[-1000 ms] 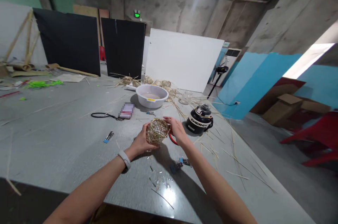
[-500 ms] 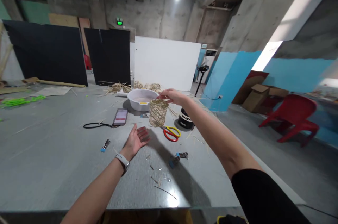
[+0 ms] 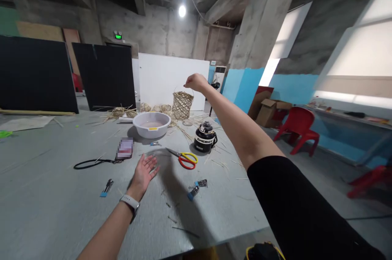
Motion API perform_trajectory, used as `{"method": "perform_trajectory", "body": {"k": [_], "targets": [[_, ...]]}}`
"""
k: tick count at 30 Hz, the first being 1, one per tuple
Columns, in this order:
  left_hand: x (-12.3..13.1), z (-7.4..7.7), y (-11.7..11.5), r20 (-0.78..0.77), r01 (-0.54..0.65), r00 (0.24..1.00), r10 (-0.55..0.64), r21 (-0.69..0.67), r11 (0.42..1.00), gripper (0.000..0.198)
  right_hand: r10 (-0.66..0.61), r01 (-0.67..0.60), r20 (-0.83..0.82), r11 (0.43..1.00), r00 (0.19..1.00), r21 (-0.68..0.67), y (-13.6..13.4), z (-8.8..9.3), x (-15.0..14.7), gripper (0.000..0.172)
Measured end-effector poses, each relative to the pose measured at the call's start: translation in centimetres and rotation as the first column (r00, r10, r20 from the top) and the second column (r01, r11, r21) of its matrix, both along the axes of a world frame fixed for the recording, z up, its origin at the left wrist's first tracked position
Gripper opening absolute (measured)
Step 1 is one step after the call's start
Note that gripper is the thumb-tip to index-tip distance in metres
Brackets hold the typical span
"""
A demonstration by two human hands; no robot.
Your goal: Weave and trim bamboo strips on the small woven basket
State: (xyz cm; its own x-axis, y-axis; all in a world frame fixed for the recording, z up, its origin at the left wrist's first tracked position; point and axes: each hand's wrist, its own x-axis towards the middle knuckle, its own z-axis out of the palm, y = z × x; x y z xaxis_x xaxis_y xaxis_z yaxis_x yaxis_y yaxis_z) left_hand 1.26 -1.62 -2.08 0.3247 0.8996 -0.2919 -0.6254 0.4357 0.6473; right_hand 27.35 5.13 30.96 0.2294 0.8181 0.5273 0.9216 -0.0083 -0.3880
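My right hand [image 3: 196,83] is raised at arm's length, its fingers pinched on the thin loop handle of a small woven bamboo basket [image 3: 182,105]. The basket hangs upright above the far part of the table, with an open diagonal weave. Palm turned up, my left hand [image 3: 144,172] rests low over the table with its fingers spread and nothing in it; a pale-banded watch is on that wrist. Scissors [image 3: 185,159] with one red and one yellow handle lie to the right of the left hand. Small metal clips [image 3: 197,188] with blue ends lie nearer to me.
A white basin [image 3: 151,130] stands behind the left hand, and a black jug [image 3: 204,140] to its right. Bamboo strips [image 3: 121,113] and woven pieces lie at the back. A strapped, blurred item [image 3: 125,148] and another clip [image 3: 106,187] lie left. Red chairs [image 3: 298,125] stand at right.
My right hand has lifted the basket by its handle, up off the table area beside the scissors. The view has turned right. The left hand stays open.
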Motion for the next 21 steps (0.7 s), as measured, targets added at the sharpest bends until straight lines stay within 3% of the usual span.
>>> {"method": "perform_trajectory", "body": {"k": [4,8,15,21], "targets": [[0.0,0.1,-0.1,-0.01,-0.007,1.0,0.007,0.005,1.0,0.032,-0.003,0.003,0.009,0.998,1.0,0.066,-0.2,1.8,1.0,0.02],[0.1,0.0,-0.1,-0.011,0.005,1.0,-0.005,0.001,1.0,0.033,0.086,-0.079,-0.075,0.993,0.993,0.092,-0.8,2.2,1.1,0.023],[0.2,-0.3,0.0,0.004,0.054,0.999,-0.054,-0.013,0.998,0.035,0.322,-0.31,-0.316,0.947,0.892,0.089,-1.7,0.2,-1.2,0.023],[0.4,-0.6,0.3,0.01,0.07,0.997,-0.07,-0.009,0.998,0.035,0.386,-0.417,-0.424,0.909,0.819,0.022,-0.9,-1.3,-3.3,0.021]]}}
